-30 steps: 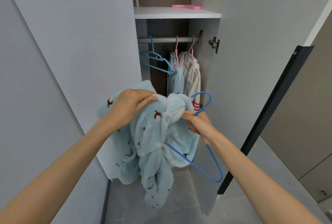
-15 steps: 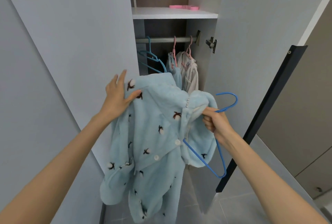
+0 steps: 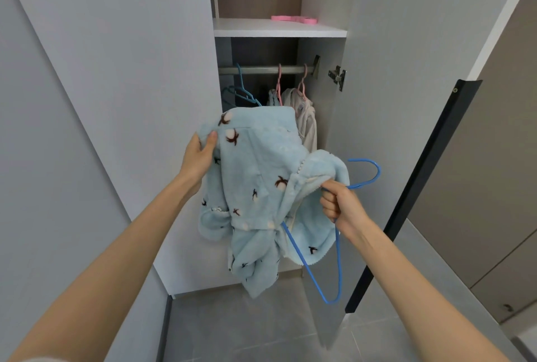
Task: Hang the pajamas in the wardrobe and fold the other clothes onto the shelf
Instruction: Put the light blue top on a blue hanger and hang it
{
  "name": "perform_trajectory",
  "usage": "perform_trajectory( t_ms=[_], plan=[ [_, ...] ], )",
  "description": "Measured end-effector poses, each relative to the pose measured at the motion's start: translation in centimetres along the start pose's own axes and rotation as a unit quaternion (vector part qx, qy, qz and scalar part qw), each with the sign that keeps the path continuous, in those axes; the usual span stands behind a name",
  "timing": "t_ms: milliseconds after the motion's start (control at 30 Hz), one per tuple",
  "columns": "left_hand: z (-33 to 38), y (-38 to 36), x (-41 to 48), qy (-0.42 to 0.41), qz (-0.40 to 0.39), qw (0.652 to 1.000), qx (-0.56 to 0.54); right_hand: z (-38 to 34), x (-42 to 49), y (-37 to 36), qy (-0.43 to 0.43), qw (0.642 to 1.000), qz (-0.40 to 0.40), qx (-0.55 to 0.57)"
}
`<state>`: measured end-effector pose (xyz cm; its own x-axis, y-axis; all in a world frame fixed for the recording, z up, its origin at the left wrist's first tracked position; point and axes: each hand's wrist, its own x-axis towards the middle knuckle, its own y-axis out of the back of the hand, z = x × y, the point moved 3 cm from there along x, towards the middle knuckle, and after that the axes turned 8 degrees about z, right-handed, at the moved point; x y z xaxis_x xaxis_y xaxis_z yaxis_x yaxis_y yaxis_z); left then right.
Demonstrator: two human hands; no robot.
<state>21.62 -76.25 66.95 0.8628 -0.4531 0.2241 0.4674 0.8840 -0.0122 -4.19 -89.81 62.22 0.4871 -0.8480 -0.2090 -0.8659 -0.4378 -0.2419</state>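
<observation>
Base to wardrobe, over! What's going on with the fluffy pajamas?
Left hand pinches fluffy light-blue pajama top. Right hand grips thin blue hanger. Not hung yet; two garments already on metal rail.

A flat pink object (image 3: 293, 19) lay high at twelve o'clock; what it was could not be told. Grey floor tiles (image 3: 247, 332) with thin joints filled the view at six o'clock. A black door edge (image 3: 412, 196) slanted from two o'clock down toward five o'clock, with a small screw near its top. Beyond it, at three o'clock, stood brown panels (image 3: 494, 187) split by dark seams. A pale grey wall (image 3: 43, 158) covered nine o'clock.
</observation>
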Motion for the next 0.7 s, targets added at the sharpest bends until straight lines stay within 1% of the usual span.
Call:
perform_trajectory(
  t_ms=[67, 167, 300, 433, 533, 633, 700],
  plan=[
    [0.8, 0.0, 0.4, -0.012, 0.025, 0.999, -0.028, 0.5, 0.0, 0.4, -0.019, 0.999, 0.019, 0.029],
    [2.1, 0.1, 1.2, -0.014, 0.065, 0.995, -0.079, 1.8, 0.1, 1.2, -0.064, 0.992, 0.036, 0.106],
    [2.9, 0.6, 2.2, 0.015, 0.128, 0.984, -0.125, 2.7, -0.1, 1.0, -0.082, 0.982, 0.013, 0.169],
    [2.4, 1.8, 2.7, 0.032, 0.173, 0.976, -0.127, 2.4, 0.0, 0.9, -0.078, 0.981, -0.002, 0.179],
    [1.5, 2.8, 2.5, 0.044, 0.176, 0.979, -0.094, 1.9, 0.0, 0.8, -0.064, 0.986, -0.015, 0.151],
    [0.1, 3.1, 2.2, 0.068, 0.124, 0.99, 0.016, 1.2, 0.0, 0.2, -0.038, 0.993, -0.032, 0.103],
    [-0.4, 2.9, 1.8, 0.1, 0.09, 0.987, 0.088, 0.9, -0.1, -0.3, -0.02, 0.996, -0.044, 0.073]
  ],
)
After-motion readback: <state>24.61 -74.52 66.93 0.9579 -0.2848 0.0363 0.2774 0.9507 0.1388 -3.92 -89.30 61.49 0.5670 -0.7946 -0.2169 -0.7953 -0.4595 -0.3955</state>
